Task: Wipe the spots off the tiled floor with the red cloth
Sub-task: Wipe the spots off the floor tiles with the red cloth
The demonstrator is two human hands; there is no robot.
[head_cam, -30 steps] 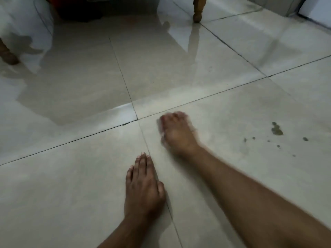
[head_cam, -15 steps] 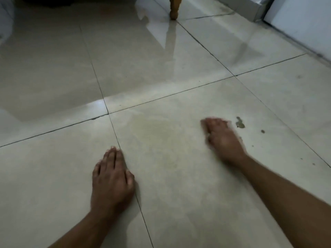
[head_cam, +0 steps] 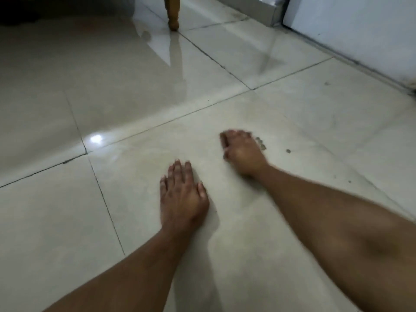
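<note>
The glossy beige tiled floor (head_cam: 292, 109) fills the view. My left hand (head_cam: 182, 197) lies flat on one tile, palm down with the fingers straight. My right hand (head_cam: 243, 152) rests on the same tile further off, blurred, fingers pointing away, with nothing visible in it. A dark greenish spot (head_cam: 261, 144) sits at this hand's right edge, partly hidden by it. A smaller round spot (head_cam: 288, 151) lies a little further right, and a tiny speck (head_cam: 349, 181) nearer me. No red cloth is in view.
A wooden furniture leg (head_cam: 172, 16) stands on the floor at the top centre. A white wall (head_cam: 349, 30) with a dark base edge runs along the right. Something dark (head_cam: 15, 12) sits at the top left corner.
My right hand slid right across the tile up to the dark spots. My left hand crossed the grout line onto the same tile. The view swung right.
</note>
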